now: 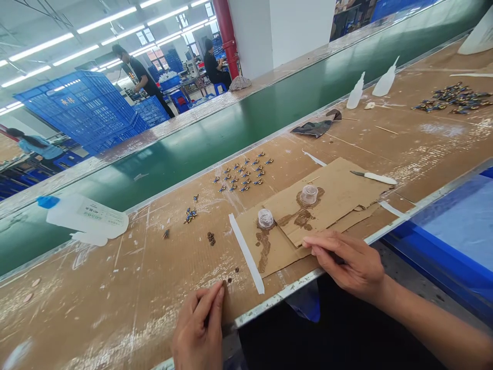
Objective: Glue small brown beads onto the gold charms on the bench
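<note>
"On the bench [165,288], near edge: what's the left hand [199,329] doing?"

"Just beside a loose dark disc [230,280]; second disc [236,270] slightly beyond. Thumb and forefinger together, can't tell if they grip anything."

"Right hand [352,264]?"

"At the near side of the cardboard sheet [342,185]. Thumb and forefinger nearly meeting, other fingers curled. Can't tell what's pinched, if anything, or whether it touches the sheet."

"On the sheet?"

"Left clear cup [265,219], right clear cup [309,195], brown stains [264,249] around both. White-handled knife [373,177] at the right end. White strip [246,254] along the left edge."

"Other parts?"

"Dark disc pile [211,239] left of the strip. Small blue-and-gold parts [190,215] bunched farther left, more spread out beyond. Blue-capped bottle [96,218], far left."
</note>
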### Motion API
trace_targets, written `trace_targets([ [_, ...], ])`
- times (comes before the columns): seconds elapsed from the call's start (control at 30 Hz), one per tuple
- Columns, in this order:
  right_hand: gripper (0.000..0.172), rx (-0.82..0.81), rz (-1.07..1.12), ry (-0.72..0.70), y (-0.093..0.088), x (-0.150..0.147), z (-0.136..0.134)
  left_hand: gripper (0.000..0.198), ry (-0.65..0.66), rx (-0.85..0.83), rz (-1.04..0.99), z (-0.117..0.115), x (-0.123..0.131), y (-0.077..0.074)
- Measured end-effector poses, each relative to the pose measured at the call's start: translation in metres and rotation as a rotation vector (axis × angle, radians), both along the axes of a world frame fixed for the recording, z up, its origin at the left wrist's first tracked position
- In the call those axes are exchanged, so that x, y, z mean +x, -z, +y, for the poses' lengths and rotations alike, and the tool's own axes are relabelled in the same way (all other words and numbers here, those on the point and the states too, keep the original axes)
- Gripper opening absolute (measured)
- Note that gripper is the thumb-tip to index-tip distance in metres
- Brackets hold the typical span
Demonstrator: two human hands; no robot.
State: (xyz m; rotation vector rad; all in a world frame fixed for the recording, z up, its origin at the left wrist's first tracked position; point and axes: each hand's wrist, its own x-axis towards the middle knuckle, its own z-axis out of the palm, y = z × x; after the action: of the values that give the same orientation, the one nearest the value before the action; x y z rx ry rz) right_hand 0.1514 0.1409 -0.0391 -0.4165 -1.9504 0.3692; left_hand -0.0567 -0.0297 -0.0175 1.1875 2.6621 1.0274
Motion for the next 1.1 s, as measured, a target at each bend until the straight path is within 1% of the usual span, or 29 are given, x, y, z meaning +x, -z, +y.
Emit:
trace_targets([
  [0.1,0.038,-0.012,0.023,-0.013,0.001,0.001,0.0,0.033,0.01,-0.031,0.017,0.011,-0.015,-0.005],
  [0.23,0.038,-0.016,0.018,-0.005,0.004,0.001,0.0,0.032,0.063,-0.021,0.088,0.035,-0.034,-0.009],
  [0.4,0.038,-0.009,0.027,-0.003,0.006,0.0,0.001,0.029,0.095,-0.056,0.231,0.059,-0.042,-0.011],
  [0.63,0.037,0.005,0.022,0.008,0.002,-0.001,0.0,0.028,0.123,-0.209,0.431,0.069,-0.045,-0.011],
  [0.77,0.036,0.008,0.021,0.003,0.001,0.0,0.0,0.033,0.137,-0.179,0.456,0.069,-0.046,-0.008],
  [0.87,0.036,0.008,0.032,-0.003,0.0,0.0,0.001,0.034,0.116,-0.116,0.34,0.062,-0.05,-0.008],
  [0.97,0.038,0.004,0.03,0.002,0.0,0.0,0.001,0.031,0.101,-0.043,0.065,0.045,-0.049,-0.012],
  [1.03,0.038,0.004,0.025,0.005,-0.001,-0.001,0.0,0.031,0.088,-0.004,-0.137,0.031,-0.044,-0.015],
  [1.1,0.037,0.002,0.025,0.008,-0.002,-0.001,-0.001,0.031,0.049,0.022,-0.283,0.017,-0.035,-0.019],
])
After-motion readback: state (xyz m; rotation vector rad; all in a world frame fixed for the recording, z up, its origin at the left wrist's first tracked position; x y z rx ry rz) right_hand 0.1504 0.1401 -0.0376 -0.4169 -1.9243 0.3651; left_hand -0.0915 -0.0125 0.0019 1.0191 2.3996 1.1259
